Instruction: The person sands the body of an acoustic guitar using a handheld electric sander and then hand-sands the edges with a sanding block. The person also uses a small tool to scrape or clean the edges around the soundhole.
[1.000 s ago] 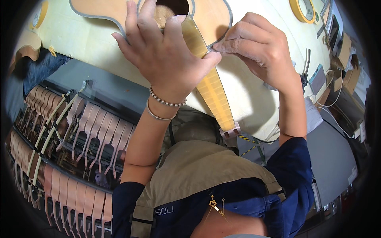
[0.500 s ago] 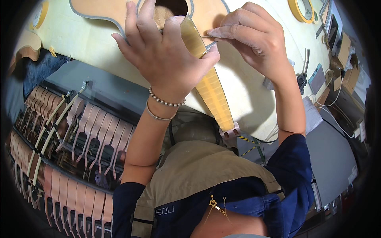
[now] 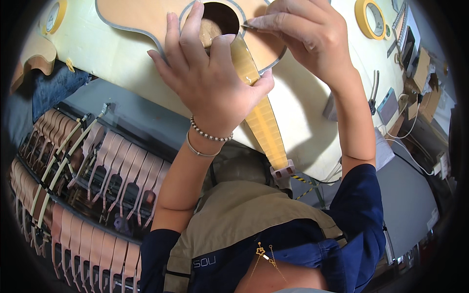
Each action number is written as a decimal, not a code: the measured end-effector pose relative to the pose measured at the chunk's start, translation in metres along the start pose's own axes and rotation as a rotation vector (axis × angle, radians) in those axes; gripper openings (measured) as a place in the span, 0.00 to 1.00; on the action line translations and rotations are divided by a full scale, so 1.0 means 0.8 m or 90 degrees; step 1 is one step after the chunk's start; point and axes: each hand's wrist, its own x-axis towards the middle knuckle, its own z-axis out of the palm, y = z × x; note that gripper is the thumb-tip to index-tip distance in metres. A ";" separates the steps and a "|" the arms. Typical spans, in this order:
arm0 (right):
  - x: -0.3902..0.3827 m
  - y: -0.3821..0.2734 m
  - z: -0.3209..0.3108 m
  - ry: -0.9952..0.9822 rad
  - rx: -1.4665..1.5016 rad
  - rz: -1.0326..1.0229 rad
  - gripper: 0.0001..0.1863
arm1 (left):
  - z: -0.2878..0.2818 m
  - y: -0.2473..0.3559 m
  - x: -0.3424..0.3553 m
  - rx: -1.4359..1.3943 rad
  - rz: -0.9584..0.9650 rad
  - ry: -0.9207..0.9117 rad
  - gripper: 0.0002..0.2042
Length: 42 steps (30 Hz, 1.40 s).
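Observation:
A small pale wooden guitar (image 3: 134, 14) with grey edging lies on the covered table, its neck pointing towards me. Yellow tape (image 3: 266, 129) covers the fingerboard down to the slotted headstock (image 3: 283, 170). My left hand (image 3: 210, 85) is spread over the body and upper neck, fingers apart, thumb across the neck's far edge. With thumb and fingers pinched, my right hand (image 3: 312, 41) holds a thin, dark-tipped piece (image 3: 247, 24) at the right rim of the sound hole (image 3: 223, 18). Its kind is too small to make out. Inside the hole, bare wood shows.
Rolls of yellow tape (image 3: 370, 19) lie at the back right and far left. Another guitar body (image 3: 36, 56) rests at the left edge. Below the table, a rack (image 3: 105, 234) carries several wooden necks. Cables, boxes (image 3: 422, 73) and a metal tool (image 3: 375, 90) are on the right.
My right hand has moved up and left from beside the neck joint to the sound hole's rim. My left hand stays spread on the guitar. The view has shifted slightly.

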 end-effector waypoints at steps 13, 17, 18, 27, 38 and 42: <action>-0.002 0.003 -0.014 -0.077 0.094 0.004 0.15 | 0.000 -0.001 0.000 0.001 -0.007 0.004 0.30; 0.005 0.001 -0.004 -0.024 0.040 0.017 0.15 | 0.007 -0.003 0.000 0.005 0.019 0.034 0.31; 0.005 -0.002 -0.002 -0.021 0.026 0.019 0.15 | 0.008 -0.003 -0.001 0.011 0.014 0.033 0.31; -0.042 -0.023 -0.017 -0.124 0.019 0.055 0.13 | 0.003 -0.003 -0.003 0.010 0.001 -0.001 0.31; -0.049 -0.028 -0.018 -0.147 0.014 0.066 0.12 | -0.001 -0.003 -0.003 -0.011 -0.009 -0.028 0.32; -0.036 -0.016 -0.013 -0.102 0.024 0.076 0.13 | 0.004 -0.004 -0.004 -0.014 0.008 -0.001 0.33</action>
